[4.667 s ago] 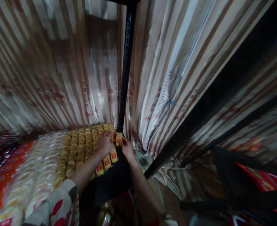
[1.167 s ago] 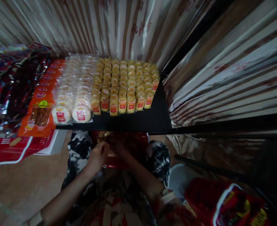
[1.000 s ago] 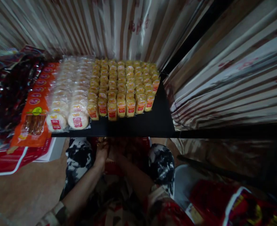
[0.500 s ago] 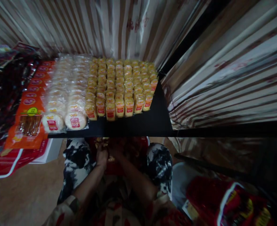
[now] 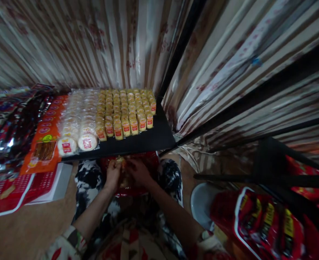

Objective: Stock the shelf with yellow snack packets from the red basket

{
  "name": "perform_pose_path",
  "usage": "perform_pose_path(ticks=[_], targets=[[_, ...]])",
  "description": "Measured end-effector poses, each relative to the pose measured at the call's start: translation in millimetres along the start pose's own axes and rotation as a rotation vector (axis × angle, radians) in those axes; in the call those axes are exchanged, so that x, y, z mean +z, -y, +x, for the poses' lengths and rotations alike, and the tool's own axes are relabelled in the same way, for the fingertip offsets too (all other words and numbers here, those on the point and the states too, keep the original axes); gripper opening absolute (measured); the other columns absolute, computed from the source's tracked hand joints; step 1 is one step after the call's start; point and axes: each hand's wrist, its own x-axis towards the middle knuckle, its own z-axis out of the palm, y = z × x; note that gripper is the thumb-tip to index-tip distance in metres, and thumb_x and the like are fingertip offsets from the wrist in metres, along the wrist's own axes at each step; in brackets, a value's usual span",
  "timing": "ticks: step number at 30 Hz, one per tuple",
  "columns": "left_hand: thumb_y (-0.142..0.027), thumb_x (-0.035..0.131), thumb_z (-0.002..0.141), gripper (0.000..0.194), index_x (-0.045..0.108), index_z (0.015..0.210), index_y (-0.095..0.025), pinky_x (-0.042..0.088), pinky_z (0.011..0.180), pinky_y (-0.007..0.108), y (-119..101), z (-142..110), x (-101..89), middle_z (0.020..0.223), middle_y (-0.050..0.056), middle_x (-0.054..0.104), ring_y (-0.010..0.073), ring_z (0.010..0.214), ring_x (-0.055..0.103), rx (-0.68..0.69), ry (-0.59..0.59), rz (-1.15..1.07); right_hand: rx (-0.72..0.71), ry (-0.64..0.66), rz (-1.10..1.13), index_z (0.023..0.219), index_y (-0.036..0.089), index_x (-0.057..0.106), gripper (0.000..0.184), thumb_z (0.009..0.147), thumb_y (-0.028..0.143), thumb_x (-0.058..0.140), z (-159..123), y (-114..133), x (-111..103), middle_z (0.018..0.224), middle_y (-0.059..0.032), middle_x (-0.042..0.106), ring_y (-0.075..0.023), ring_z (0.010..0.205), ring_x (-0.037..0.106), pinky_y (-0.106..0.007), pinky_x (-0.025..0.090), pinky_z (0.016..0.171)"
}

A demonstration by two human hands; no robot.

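Both my hands are down in a red basket point(image 5: 148, 160) between my knees, just below the front edge of a black shelf point(image 5: 148, 139). My left hand point(image 5: 113, 174) is closed on a small yellow packet point(image 5: 120, 159). My right hand point(image 5: 139, 172) is beside it with fingers curled over packets in the basket; what it holds is hidden in the dim light. On the shelf stand several neat rows of small yellow packets with red labels point(image 5: 127, 112). To their left lie rows of round white cakes in clear wrap point(image 5: 76, 124).
Orange snack packs point(image 5: 44, 139) and dark shiny packs point(image 5: 10, 126) fill the shelf's left side. Striped curtains hang behind and to the right. A black upright post point(image 5: 181, 43) stands at the shelf's back corner. Red snack bags point(image 5: 262, 220) and a white bowl-like object point(image 5: 201, 202) lie at lower right.
Earlier my hands were setting a yellow packet at the shelf's right corner. Since then they have dropped into the red basket. In the last half second the view swung right and the left hand lifted a packet.
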Motion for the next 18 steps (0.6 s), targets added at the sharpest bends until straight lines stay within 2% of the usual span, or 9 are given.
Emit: perform_pose_path(ticks=[4, 9, 14, 18], targets=[[-0.036, 0.06, 0.066, 0.034, 0.056, 0.093, -0.016, 0.046, 0.057, 0.023, -30, -20, 9.1, 0.076, 0.0, 0.061, 0.0104, 0.06, 0.057, 0.006, 0.079, -0.09, -0.065, -0.045, -0.134, 0.115, 0.023, 0.06, 0.039, 0.077, 0.031, 0.063, -10, 16, -20, 0.108, -0.0077, 0.061, -0.0217, 0.099, 0.056, -0.033, 0.043, 0.089], [-0.041, 0.06, 0.065, 0.035, 0.056, 0.09, -0.016, 0.043, 0.053, 0.021, -47, -34, 26.1, 0.067, -0.002, 0.059, 0.0101, 0.056, 0.054, 0.086, 0.134, -0.044, -0.175, -0.133, -0.327, 0.121, 0.02, 0.054, 0.041, 0.082, 0.033, 0.056, -22, 26, -42, 0.11, -0.0101, 0.06, -0.0235, 0.102, 0.052, -0.035, 0.04, 0.092], [-0.048, 0.061, 0.064, 0.041, 0.058, 0.09, -0.017, 0.043, 0.052, 0.021, -57, -30, 54.5, 0.066, -0.002, 0.058, 0.0114, 0.058, 0.054, 0.239, 0.191, 0.017, -0.204, -0.317, -0.404, 0.123, 0.016, 0.051, 0.046, 0.08, 0.03, 0.057, -23, 23, -60, 0.108, -0.0108, 0.059, -0.0239, 0.101, 0.052, -0.036, 0.042, 0.09], [-0.045, 0.057, 0.071, 0.037, 0.059, 0.095, -0.017, 0.047, 0.06, 0.023, -71, -18, 85.2, 0.075, 0.001, 0.062, 0.0132, 0.067, 0.058, 0.393, 0.252, 0.095, -0.216, -0.489, -0.39, 0.122, 0.017, 0.051, 0.046, 0.077, 0.025, 0.058, -10, 20, -78, 0.107, -0.0099, 0.059, -0.0236, 0.1, 0.052, -0.039, 0.043, 0.09]])
